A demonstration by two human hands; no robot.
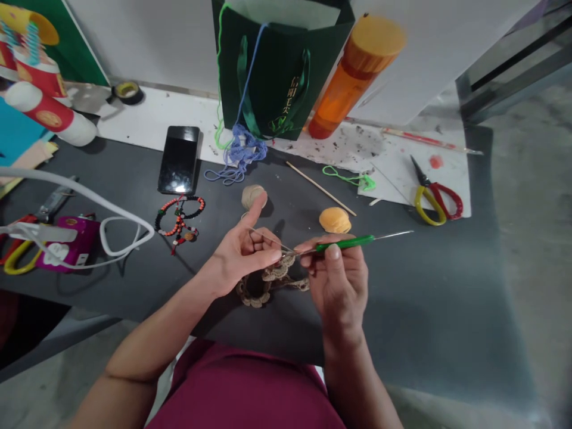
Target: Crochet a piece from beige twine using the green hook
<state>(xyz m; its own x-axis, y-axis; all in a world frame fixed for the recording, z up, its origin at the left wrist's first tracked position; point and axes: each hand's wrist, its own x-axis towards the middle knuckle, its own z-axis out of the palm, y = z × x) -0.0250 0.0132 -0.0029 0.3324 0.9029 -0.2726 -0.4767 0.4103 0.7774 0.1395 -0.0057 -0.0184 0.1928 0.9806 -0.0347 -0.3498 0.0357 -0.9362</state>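
Pinched in my left hand is the edge of a beige crochet piece, whose scalloped loops hang below onto the dark table. A strand of beige yarn runs over the fingers of that hand, its index finger raised beside a small beige yarn ball. My right hand grips a crochet hook by its green handle. One metal end points right; the other meets the crochet piece at my left fingertips. Just beyond my right hand lies a round yellow-orange object.
Behind my hands are a wooden stick, blue yarn, a phone and a beaded bracelet. A dark green bag and an orange bottle stand at the back. Scissors lie right; a white cable loops left.
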